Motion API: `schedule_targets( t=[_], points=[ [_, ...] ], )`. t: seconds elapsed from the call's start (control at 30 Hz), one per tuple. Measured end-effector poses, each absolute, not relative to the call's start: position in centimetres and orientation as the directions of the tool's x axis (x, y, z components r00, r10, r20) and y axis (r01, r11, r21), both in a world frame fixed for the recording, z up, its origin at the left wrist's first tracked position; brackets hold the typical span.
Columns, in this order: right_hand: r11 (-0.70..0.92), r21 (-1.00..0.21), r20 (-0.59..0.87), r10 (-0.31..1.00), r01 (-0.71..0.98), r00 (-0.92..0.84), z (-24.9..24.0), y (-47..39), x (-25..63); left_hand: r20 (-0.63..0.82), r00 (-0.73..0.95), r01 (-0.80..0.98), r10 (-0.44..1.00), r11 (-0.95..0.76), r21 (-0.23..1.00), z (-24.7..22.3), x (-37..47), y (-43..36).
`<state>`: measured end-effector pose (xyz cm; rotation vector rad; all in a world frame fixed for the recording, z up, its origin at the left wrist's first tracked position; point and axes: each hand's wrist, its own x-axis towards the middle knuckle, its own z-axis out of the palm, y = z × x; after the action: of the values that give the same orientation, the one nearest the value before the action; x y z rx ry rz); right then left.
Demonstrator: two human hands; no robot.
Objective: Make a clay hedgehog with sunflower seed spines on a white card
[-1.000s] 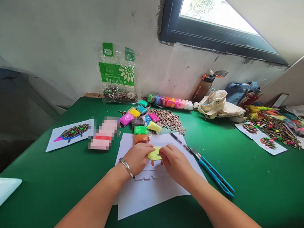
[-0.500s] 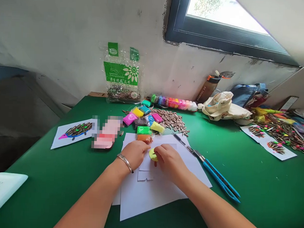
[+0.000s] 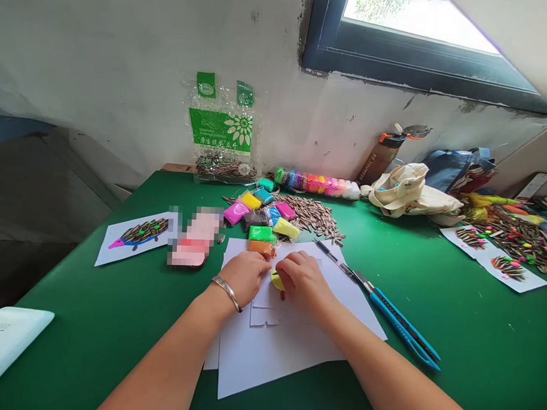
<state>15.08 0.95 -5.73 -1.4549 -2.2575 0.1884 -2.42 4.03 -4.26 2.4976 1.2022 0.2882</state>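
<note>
Reference: the large white sheet (image 3: 259,366).

Well left of the sheet lies a hedgehog card (image 3: 138,235), its animal covered in seeds.

Left hand (image 3: 241,277): over the sheet's upper left part, fingers angled right, tips just beside the yellow clay piece (image 3: 275,281) and apparently apart from it. Cannot tell whether these fingers hold anything or simply rest on the paper.

Clay piece: on a small white card (image 3: 262,299) at the sheet's upper middle, between the hands. Only its left end shows; an orange-brown stub (image 3: 282,295) juts from its near side. Long axis hidden by the fingers, so not recorded.

Right hand (image 3: 303,281): over the sheet, right of centre, and the nearer of the two, since it covers most of the clay. Thumb and fingertips pinched together, seemingly on a dark seed (image 3: 277,274). The exposed clay lies below and left of this pinch; contact between seed and clay cannot be made out.

At the sheet's right edge: a pen (image 3: 327,251) and a blue-handled tool (image 3: 404,329).
</note>
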Motion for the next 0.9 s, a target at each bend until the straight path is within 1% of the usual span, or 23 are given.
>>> schedule_targets(
  t=[0.13, 0.3, 0.4, 0.47, 0.57, 0.63, 0.77, 0.83, 0.9],
  points=[
    [0.337, -0.459, 0.36, 0.916, 0.822, -0.174, -4.8, 1.3, 17.1, 0.024, 0.615, 0.722, 0.788, -0.575, 0.384, -4.2, -2.4, 3.8],
    [0.204, -0.552, 0.262, 0.963, 0.809, -0.064, -5.5, 1.3, 20.5, 0.006, 0.631, 0.727, 0.776, -0.595, 0.343, -4.0, -1.9, 3.3],
    [0.147, -0.57, 0.253, 0.967, 0.809, 0.002, -6.6, 1.3, 21.3, 0.001, 0.629, 0.729, 0.777, -0.591, 0.346, -4.0, -1.5, 3.1],
    [0.132, -0.549, 0.258, 0.966, 0.825, 0.017, -7.1, 1.5, 21.4, 0.008, 0.621, 0.734, 0.784, -0.584, 0.347, -4.1, -1.4, 3.1],
    [0.147, -0.494, 0.261, 0.965, 0.857, -0.016, -7.4, 1.8, 21.3, 0.029, 0.616, 0.734, 0.787, -0.587, 0.341, -4.3, -1.3, 3.1],
    [0.159, -0.478, 0.259, 0.965, 0.864, -0.035, -7.3, 1.9, 21.3, 0.047, 0.624, 0.724, 0.78, -0.6, 0.341, -4.4, -1.2, 3.1],
    [0.18, -0.513, 0.253, 0.966, 0.839, -0.052, -6.5, 1.2, 21.3, 0.098, 0.637, 0.696, 0.765, -0.625, 0.355, -4.4, -1.1, 2.9],
    [0.266, -0.51, 0.264, 0.954, 0.818, -0.146, -5.8, 0.3, 21.2, 0.116, 0.64, 0.685, 0.76, -0.632, 0.361, -4.4, -1.0, 2.8],
    [0.397, -0.472, 0.292, 0.913, 0.787, -0.285, -5.2, -0.9, 21.0, 0.119, 0.641, 0.682, 0.758, -0.633, 0.366, -4.4, -1.0, 2.7]
  ],
)
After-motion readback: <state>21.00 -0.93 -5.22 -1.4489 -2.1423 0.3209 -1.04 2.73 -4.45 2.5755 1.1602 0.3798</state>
